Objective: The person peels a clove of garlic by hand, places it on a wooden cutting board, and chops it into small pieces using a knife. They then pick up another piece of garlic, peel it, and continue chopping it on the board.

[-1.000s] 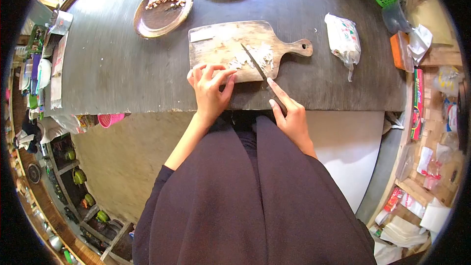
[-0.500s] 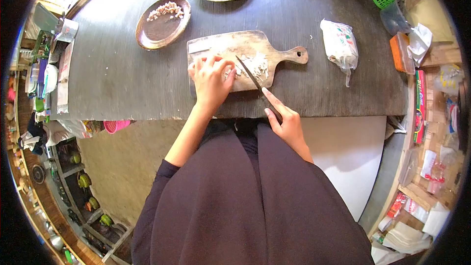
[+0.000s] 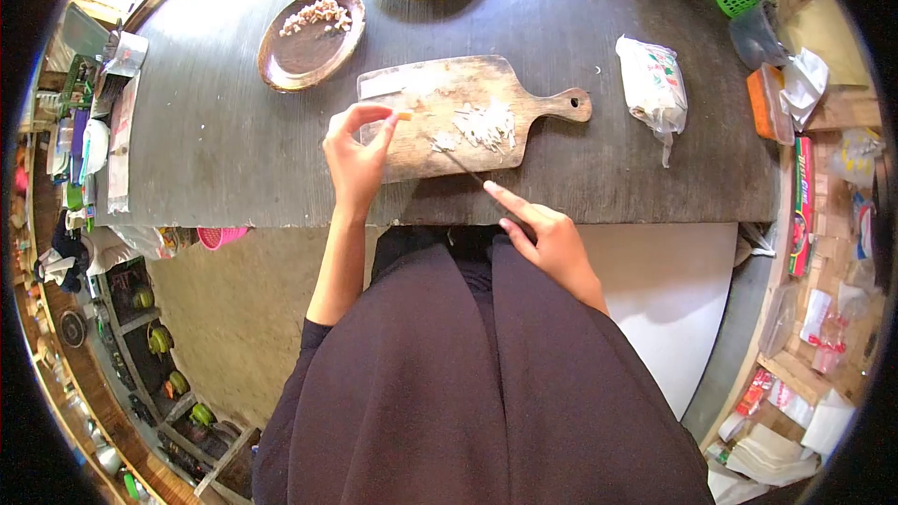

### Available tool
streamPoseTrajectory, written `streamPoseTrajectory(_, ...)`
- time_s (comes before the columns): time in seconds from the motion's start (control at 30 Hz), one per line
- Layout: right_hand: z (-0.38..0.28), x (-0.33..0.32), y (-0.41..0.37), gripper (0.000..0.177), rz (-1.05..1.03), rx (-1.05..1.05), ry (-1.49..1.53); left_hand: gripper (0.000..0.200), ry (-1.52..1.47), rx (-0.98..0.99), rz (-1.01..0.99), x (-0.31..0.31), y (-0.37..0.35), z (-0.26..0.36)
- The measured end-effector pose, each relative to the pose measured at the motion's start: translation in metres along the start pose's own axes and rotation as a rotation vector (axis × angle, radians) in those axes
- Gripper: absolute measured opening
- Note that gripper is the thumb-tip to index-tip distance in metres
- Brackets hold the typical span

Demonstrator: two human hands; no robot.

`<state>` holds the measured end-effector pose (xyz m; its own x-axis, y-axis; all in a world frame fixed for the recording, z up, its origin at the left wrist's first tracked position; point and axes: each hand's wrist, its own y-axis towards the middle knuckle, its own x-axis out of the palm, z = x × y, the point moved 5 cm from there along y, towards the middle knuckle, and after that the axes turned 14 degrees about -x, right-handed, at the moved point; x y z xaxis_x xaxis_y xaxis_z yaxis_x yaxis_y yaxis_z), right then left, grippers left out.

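"While your left hand (image 3: 355,164) is raised, what's in it?"
"Small pale-orange piece (image 3: 404,116), pinched between thumb and forefinger above my paddle-shaped wooden board (image 3: 407,151). Right of that pinch lie white slivers (image 3: 486,126); nearer me, my right hand (image 3: 554,241) clasps the thin dark-bladed knife (image 3: 468,170)."
"Risks?"
"Loose pinch, dropped piece; careless blade tilt, nicked fingers."
"Writing?"
"Farther right, 'BEST' on a long red-green box (image 3: 801,206); the white plastic packet's (image 3: 652,84) print is illegible."

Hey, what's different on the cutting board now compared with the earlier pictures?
The left hand has shifted left, away from the knife, and now visibly pinches a small yellowish piece. The knife tip has drawn back toward the person; the right hand still holds it. The board, plates and packet stayed put.
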<state>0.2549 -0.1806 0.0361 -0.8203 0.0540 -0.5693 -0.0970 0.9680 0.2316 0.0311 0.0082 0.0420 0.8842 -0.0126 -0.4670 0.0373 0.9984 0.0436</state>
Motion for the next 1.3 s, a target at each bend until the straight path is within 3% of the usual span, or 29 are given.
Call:
streamPoseTrajectory(0.03, 0.0, 0.006, 0.0, 0.055, -0.092, -0.004, -0.052, 0.009, 0.0, -0.001, 0.0, -0.004, 0.0, -0.003)
streamPoseTrajectory(0.17, -0.002, 0.013, 0.007, 0.056, -0.144, -0.013, -0.08, 0.008, -0.005, -0.056, 0.02, -0.015, -0.004, -0.008)
streamPoseTrajectory(0.6, 0.004, -0.022, 0.016, 0.051, -0.006, 0.125, -0.105, 0.013, 0.011, -0.103, -0.072, 0.023, -0.039, 0.005)
streamPoseTrajectory(0.73, 0.002, -0.02, 0.013, 0.051, 0.011, 0.105, -0.103, 0.012, 0.14, -0.022, 0.013, 0.032, -0.048, 0.006)
streamPoseTrajectory(0.8, 0.0, -0.018, 0.011, 0.052, 0.0, 0.09, -0.083, 0.013, 0.366, 0.117, 0.103, 0.033, -0.057, 0.013)
streamPoseTrajectory(1.03, -0.002, -0.01, 0.002, 0.055, -0.005, 0.084, -0.127, 0.023, 0.437, 0.19, 0.104, 0.034, -0.062, 0.012)
streamPoseTrajectory(1.3, 0.001, 0.002, -0.007, 0.06, -0.01, 0.061, -0.246, 0.02, 0.415, 0.237, 0.106, 0.047, -0.06, 0.01)
